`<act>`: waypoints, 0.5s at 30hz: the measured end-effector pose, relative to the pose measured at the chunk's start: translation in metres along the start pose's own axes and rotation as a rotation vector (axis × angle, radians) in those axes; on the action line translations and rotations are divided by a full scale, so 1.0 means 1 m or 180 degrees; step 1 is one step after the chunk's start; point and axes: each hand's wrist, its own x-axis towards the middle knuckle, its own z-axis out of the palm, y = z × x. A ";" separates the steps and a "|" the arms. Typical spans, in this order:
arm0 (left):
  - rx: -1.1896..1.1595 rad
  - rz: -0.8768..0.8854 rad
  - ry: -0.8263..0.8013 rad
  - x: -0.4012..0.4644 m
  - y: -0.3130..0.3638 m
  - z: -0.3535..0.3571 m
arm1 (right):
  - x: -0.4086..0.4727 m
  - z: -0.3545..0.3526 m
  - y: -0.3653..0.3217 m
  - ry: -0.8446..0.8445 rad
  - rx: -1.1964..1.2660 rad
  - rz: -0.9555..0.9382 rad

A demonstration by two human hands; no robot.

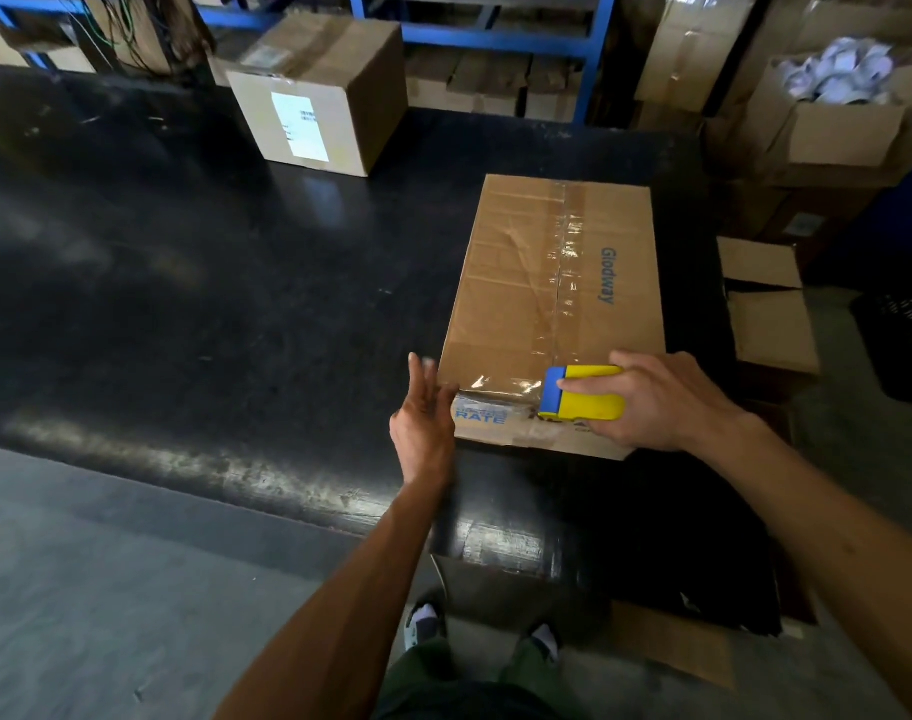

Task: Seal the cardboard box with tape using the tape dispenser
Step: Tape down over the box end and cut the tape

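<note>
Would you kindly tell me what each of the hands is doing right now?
Left hand: open, fingers spread, holding nothing, at the near left corner of the cardboard box.
Right hand: closed around the yellow and blue tape dispenser.

We stand at a black, scuffed worktop [194, 283] over a grey concrete floor [106, 605]. Behind it we see blue metal shelving [500, 41] and stacked cardboard cartons [828, 132]; a labelled carton [319, 90] sits at the worktop's far edge.
</note>
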 end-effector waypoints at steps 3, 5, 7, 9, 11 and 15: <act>-0.0038 0.0164 -0.0302 0.011 -0.007 -0.010 | 0.000 0.000 0.001 -0.0069 -0.0002 0.0022; 0.0146 0.0529 -0.0554 0.020 -0.013 -0.018 | 0.000 -0.001 0.001 -0.0106 -0.0001 0.0042; 0.0468 0.1114 -0.0739 0.027 -0.017 -0.025 | 0.000 -0.002 0.001 -0.0127 -0.0021 0.0037; 0.0784 0.1855 -0.0849 0.031 -0.014 -0.026 | 0.000 -0.002 0.001 -0.0115 -0.0035 0.0038; 0.1050 0.2794 -0.1052 0.035 -0.001 -0.020 | 0.000 0.000 0.001 -0.0146 -0.0021 0.0048; 0.1947 0.4363 -0.1746 0.053 0.015 0.016 | 0.001 0.000 -0.001 -0.0138 -0.0015 0.0106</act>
